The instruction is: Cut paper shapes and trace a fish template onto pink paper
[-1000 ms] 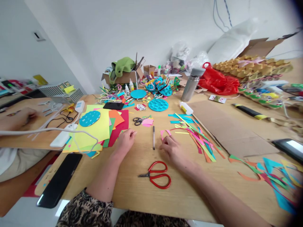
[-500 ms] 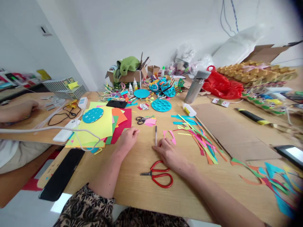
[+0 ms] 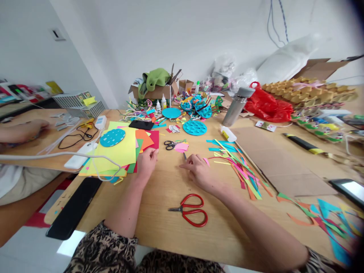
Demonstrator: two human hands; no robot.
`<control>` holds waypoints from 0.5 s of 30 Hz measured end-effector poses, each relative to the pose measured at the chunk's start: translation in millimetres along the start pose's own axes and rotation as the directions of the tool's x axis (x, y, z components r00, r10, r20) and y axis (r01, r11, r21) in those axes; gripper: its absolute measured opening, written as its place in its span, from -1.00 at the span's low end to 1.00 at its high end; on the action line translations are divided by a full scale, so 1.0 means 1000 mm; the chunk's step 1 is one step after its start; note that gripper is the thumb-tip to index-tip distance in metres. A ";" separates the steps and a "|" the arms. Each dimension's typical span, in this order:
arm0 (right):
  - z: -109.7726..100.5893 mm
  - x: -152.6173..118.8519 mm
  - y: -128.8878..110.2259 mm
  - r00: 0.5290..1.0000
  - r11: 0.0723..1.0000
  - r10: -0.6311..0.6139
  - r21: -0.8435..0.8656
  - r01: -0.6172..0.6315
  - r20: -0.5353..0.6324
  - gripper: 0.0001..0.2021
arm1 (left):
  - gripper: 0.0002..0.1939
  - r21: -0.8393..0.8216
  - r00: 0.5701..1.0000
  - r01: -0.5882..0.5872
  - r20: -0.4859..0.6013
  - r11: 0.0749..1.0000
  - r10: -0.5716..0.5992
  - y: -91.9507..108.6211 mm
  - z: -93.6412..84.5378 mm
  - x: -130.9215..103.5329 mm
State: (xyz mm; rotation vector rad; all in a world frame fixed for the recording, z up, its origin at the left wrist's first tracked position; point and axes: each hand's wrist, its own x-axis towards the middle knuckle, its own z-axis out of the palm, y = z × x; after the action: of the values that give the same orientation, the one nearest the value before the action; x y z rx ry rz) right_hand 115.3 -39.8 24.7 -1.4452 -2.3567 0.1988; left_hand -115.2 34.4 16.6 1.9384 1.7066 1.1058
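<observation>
My left hand (image 3: pixel 147 163) hovers near the front edge of the coloured paper sheets (image 3: pixel 125 148), its fingers pinched together. What they hold, if anything, is too small to make out. Over the middle of the table, my right hand (image 3: pixel 197 170) has its thumb stretched out to the left and its other fingers bent. A pen (image 3: pixel 184 156) lies mostly hidden beneath it, only one end showing. Part of a pink paper piece (image 3: pixel 206 162) shows beside the knuckles. Closer to me lie red-handled scissors (image 3: pixel 193 210), with neither hand touching them.
Black scissors (image 3: pixel 170 145) rest by pink scraps. Paper strips (image 3: pixel 241 167), a glue bottle (image 3: pixel 228 133) and cardboard (image 3: pixel 273 159) are to the right. A steel bottle (image 3: pixel 237 106) stands behind. Blue discs (image 3: pixel 195 127) lie farther back. At left is another person's hand (image 3: pixel 36 127).
My right hand has moved up and forward over the pen, covering most of it and part of the pink paper. My left hand has shifted left, towards the coloured sheets.
</observation>
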 end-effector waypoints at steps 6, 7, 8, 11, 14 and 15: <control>0.007 0.047 0.002 0.985 0.989 0.096 -0.125 -0.078 0.143 -0.58 | -0.72 -0.104 0.995 0.071 -0.059 0.992 -0.077 -0.014 -0.005 0.008; 0.007 0.050 0.001 0.983 0.988 0.095 -0.137 -0.073 0.156 -0.59 | -0.72 -0.104 0.996 0.068 -0.054 0.992 -0.073 -0.014 -0.005 0.008; 0.007 0.052 0.000 0.981 0.987 0.092 -0.146 -0.067 0.170 -0.60 | -0.73 -0.104 0.996 0.064 -0.050 0.993 -0.070 -0.013 -0.005 0.007; 0.003 0.049 -0.004 0.973 0.986 0.074 -0.162 -0.039 0.217 -0.60 | -0.74 -0.106 0.997 0.054 -0.043 0.993 -0.059 -0.011 -0.005 0.006; -0.005 0.035 -0.009 0.961 0.987 0.040 -0.161 0.005 0.273 -0.62 | -0.74 -0.116 0.998 0.047 -0.039 0.992 -0.052 -0.011 -0.006 0.005; -0.007 0.028 -0.010 0.956 0.986 0.021 -0.163 0.028 0.292 -0.63 | -0.74 -0.117 0.998 0.048 -0.038 0.992 -0.053 -0.011 -0.006 0.005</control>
State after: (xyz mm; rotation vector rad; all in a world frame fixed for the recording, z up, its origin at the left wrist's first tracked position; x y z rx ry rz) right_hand 98.6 -19.7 41.0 -1.5827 -2.6687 0.2351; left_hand -127.5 40.6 14.8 1.8045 1.6629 1.2059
